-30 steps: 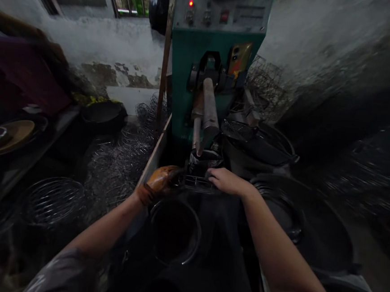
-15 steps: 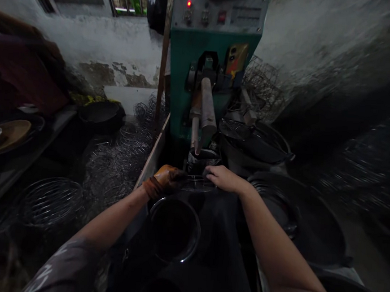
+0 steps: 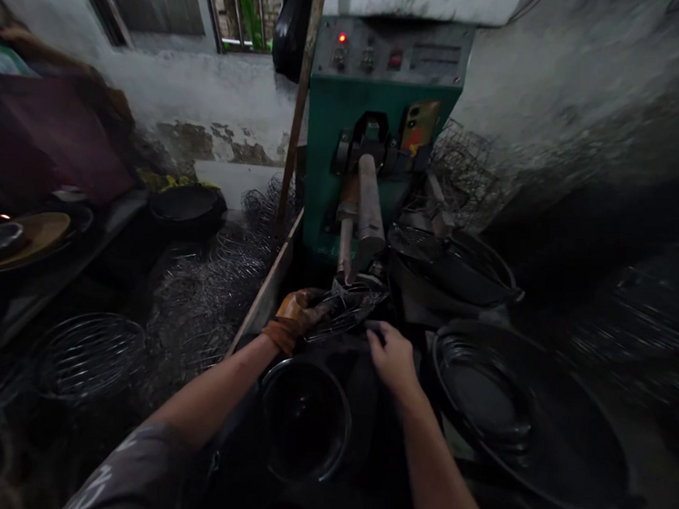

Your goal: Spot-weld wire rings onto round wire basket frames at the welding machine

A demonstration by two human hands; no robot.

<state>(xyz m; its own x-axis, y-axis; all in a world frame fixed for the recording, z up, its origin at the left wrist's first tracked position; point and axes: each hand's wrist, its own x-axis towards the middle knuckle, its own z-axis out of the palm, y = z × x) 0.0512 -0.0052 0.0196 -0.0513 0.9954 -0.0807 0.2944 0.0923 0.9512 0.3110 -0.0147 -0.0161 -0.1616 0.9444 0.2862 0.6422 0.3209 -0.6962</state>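
Observation:
My left hand (image 3: 300, 316), in an orange-brown glove, grips the left side of a round wire rack (image 3: 343, 317). The rack is tilted just below the electrodes of a green spot welder (image 3: 329, 159). My right hand (image 3: 391, 357), bare, hovers to the right of the rack with its fingers loosely bent and apart, and nothing shows in it. The welder's thick upper arm (image 3: 372, 202) and thinner lower rod (image 3: 345, 247) point toward me above the rack. A shiny metal ring (image 3: 347, 435) lies in front of me on a dark surface.
Piles of wire pieces (image 3: 195, 298) lie to the left, beside a round wire grill (image 3: 90, 352). Wide dark pans (image 3: 566, 429) stand at right, one with stacked rings (image 3: 481, 391). A phone (image 3: 420, 124) rests on the welder. A wooden board edge (image 3: 266, 284) runs along its left.
The wire rack, held nearly level between both hands before, is now tilted up in my left hand. My right hand has come away from it and moved slightly lower. The view has shifted.

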